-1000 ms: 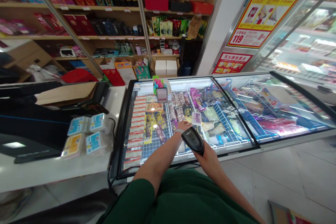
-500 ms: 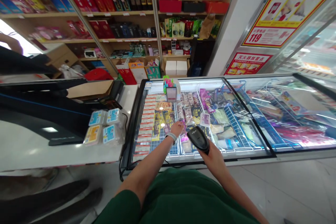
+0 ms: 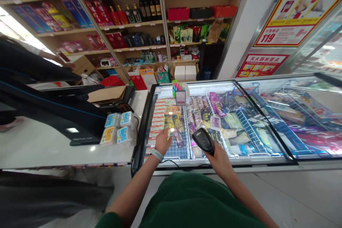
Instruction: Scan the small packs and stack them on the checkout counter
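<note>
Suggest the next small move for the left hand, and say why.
Probably move the left hand leftward to the stacked packs on the counter: that hand appears to hold nothing, the right hand holds the scanner, and a purple-labelled pack lies apart on the freezer glass.

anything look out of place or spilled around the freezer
One purple-labelled pack sits alone beyond the scanner, seemingly atop the glass-covered freezer, while similar-looking packs are stacked on the counter. No spill or damage shows.
</note>
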Demonstrator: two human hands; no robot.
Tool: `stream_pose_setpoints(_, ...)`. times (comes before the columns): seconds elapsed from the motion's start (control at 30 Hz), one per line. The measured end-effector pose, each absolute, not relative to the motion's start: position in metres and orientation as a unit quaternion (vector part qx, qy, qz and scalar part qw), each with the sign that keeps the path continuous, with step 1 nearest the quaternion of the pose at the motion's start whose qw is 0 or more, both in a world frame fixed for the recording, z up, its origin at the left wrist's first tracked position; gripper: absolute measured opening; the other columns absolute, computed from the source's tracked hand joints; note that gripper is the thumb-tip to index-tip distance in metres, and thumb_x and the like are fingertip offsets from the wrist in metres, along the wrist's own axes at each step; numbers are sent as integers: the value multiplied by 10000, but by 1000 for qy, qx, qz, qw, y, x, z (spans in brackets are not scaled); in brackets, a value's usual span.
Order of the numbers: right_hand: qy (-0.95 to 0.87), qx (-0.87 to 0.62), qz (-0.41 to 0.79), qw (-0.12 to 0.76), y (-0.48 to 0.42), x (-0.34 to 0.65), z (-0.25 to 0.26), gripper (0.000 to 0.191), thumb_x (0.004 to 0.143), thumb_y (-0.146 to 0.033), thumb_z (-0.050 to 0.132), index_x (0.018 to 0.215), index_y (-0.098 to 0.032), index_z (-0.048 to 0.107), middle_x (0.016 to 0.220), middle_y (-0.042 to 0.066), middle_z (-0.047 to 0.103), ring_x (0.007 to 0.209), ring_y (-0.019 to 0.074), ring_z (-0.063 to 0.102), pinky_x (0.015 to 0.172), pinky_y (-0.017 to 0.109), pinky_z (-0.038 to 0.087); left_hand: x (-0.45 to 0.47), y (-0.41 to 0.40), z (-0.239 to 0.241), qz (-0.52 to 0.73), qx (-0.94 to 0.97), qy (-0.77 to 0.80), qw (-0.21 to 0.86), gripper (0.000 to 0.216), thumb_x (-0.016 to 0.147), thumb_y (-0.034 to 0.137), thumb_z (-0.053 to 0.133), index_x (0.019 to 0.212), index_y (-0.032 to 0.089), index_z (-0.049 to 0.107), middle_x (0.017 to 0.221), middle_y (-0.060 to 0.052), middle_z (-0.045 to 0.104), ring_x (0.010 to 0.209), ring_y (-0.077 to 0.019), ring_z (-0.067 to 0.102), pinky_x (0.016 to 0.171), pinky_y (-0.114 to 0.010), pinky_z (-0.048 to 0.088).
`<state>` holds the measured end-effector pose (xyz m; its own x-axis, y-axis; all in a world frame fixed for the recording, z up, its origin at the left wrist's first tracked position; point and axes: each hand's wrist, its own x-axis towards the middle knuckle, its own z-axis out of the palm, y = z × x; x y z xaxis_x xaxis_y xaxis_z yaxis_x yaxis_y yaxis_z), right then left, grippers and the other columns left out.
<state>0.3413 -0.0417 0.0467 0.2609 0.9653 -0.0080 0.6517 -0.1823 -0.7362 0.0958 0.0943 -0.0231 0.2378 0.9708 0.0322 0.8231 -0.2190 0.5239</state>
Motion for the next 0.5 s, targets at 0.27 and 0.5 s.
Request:
stream_pose_setpoints(0.27,-546,-730,254,324,-35,331,51,288,786,-267,528,1049,-167,587,972,94,692,913,253,661,775,337,487,29,80,11,130,735,665,29,522,892,298,494,1395,160,462,1448,-162,461,1366,-296,379,1093,-487,316)
stream_pose_setpoints(0.5,-544,-735,249,320,-26,325,51,277,803,-277,529,1059,-182,577,977,81,695,916,250,663,774,335,484,-29,88,6,143,664,729,-89,627,939,395,384,1463,55,333,1503,-240,358,1436,-340,231,1107,-650,151)
